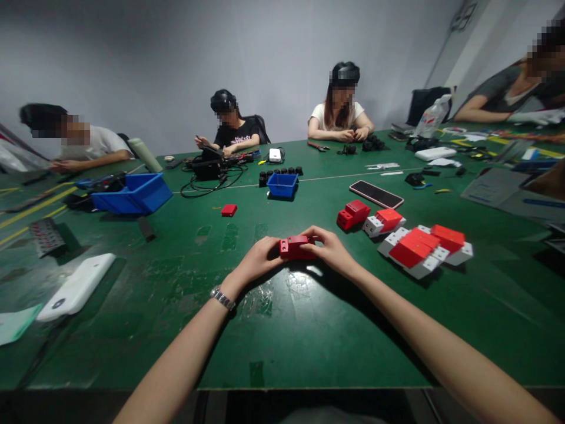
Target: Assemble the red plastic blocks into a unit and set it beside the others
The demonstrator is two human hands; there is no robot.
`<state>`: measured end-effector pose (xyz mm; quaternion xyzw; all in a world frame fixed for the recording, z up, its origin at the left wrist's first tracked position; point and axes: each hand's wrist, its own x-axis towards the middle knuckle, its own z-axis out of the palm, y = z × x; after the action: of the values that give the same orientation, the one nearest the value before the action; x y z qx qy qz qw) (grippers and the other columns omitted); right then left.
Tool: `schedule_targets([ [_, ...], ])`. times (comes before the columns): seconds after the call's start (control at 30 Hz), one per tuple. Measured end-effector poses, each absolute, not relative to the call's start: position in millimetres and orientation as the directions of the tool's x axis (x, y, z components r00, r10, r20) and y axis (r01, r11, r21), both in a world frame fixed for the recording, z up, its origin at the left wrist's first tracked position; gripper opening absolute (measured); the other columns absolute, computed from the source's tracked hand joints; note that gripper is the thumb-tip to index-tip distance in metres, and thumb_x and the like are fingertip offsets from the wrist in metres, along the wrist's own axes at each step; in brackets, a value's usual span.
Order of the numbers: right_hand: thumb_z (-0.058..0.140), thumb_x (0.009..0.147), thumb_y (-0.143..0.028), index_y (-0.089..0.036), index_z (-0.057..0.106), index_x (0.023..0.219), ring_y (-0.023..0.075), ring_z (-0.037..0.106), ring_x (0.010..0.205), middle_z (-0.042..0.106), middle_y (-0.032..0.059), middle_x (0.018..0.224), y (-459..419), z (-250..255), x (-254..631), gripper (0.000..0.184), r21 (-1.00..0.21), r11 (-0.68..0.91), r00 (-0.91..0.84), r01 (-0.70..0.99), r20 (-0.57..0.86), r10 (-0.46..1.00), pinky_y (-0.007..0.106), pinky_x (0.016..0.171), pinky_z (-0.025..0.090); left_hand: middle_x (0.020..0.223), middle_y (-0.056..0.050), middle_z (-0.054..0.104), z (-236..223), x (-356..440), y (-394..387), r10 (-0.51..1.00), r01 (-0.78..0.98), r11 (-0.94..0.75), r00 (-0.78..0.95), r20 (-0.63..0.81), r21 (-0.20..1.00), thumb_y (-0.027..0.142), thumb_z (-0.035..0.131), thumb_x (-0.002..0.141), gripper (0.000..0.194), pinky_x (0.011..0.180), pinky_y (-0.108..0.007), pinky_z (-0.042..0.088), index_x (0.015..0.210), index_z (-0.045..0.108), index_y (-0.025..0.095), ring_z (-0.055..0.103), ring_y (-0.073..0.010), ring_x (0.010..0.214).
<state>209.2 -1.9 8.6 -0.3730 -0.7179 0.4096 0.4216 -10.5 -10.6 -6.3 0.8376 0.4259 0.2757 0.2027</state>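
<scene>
Between my two hands is a red plastic electrical module (296, 247), held just above the green table. My left hand (261, 257), with a metal watch at the wrist, grips its left end. The fingers of my right hand (327, 250) close round its right end. To the right lies a similar all-red module (353, 215). Beside it are red and white modules: a small one (384, 222), a wider one (414, 250) and another (451, 242) behind that. A small flat red piece (229, 210) rests farther off, to the left of my hands.
A small blue bin (283, 185) stands ahead, a larger blue bin (132, 194) at the left. A phone (376, 194) lies beyond the modules. At the left are a white power bank (78, 287) and a dark block (46, 237). Several people sit around the green table (309, 341).
</scene>
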Motion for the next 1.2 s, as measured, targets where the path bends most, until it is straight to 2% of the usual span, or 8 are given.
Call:
schedule_targets([
  [0.6,0.062,0.073,-0.025,-0.017,0.064,0.085,0.0155,0.057,0.074,0.065,0.0022,0.080,-1.2,8.0,212.1,0.015,-0.872,0.410,-0.391,0.266,0.291,0.873,0.031,0.073,0.043,0.104,-0.007,0.062,-4.4,-9.6,-11.3,0.822,0.603,-0.559,0.491,0.288,0.569,0.041,0.057,0.081,0.038,0.083,-0.037,0.045,0.111,0.055,0.019,0.056,-0.0205,0.093],
  [1.2,0.060,0.075,-0.028,-0.017,0.063,0.089,0.0165,0.057,0.077,0.065,0.0033,0.085,-4.2,13.1,211.4,0.018,-0.842,0.443,-0.402,0.309,0.307,0.863,0.031,0.074,0.044,0.104,-0.007,0.062,-3.5,-10.1,-11.6,0.829,0.604,-0.547,0.486,0.277,0.579,0.042,0.058,0.080,0.038,0.084,-0.036,0.045,0.111,0.055,0.019,0.056,-0.0205,0.094],
])
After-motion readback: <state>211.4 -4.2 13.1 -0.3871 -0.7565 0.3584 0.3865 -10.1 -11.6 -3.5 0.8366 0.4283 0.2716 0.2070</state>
